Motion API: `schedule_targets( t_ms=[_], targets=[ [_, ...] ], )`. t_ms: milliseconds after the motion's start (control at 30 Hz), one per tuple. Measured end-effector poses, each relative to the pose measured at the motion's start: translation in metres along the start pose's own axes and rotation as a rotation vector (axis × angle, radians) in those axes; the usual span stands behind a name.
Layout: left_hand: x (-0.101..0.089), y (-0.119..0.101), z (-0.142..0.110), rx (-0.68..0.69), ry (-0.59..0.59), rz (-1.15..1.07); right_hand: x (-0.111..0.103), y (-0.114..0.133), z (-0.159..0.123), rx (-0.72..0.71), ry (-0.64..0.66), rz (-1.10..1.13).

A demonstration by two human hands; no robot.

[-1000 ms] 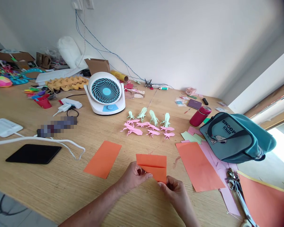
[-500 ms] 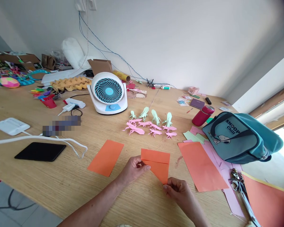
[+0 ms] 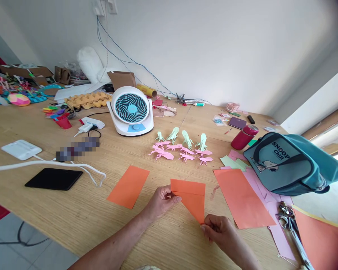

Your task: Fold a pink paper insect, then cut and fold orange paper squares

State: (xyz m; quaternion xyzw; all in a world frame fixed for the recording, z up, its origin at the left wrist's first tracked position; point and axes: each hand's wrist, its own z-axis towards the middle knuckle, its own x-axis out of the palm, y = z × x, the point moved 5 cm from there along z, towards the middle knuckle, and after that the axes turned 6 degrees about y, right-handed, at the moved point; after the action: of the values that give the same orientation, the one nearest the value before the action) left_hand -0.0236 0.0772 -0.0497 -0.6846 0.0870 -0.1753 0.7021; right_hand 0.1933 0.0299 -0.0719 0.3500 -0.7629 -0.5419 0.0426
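Between my two hands is a folded orange sheet of paper, held above the table. A crease crosses its upper part, and its lower edge slants down to a point at the right. My left hand pinches the paper's left side, thumb in front. My right hand grips the low right corner between thumb and fingers. On the table to the left lies a flat orange paper piece, and a larger orange sheet is at the right. Pink folded paper insects and green ones stand beyond my hands.
A white fan stands at the back. At left are a black tablet-like slab and a white cable. To the right are a teal bag, a red flask, scissors and pink paper strips.
The lower part of the held paper has gone from a short, near-square shape to a longer slanted point. My right hand has moved down and right with the corner; the view has shifted slightly left.
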Motion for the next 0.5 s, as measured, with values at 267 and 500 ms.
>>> schedule_targets(
  t_ms=[267,500],
  targets=[
    [0.003,0.003,-0.002,-0.091,-0.045,-0.093,-0.014,0.022,-0.006,-0.171,-0.068,0.099],
    [0.025,0.012,-0.007,-0.097,0.104,-0.005,0.017,0.027,0.004,-0.147,-0.134,0.174]
  ],
)
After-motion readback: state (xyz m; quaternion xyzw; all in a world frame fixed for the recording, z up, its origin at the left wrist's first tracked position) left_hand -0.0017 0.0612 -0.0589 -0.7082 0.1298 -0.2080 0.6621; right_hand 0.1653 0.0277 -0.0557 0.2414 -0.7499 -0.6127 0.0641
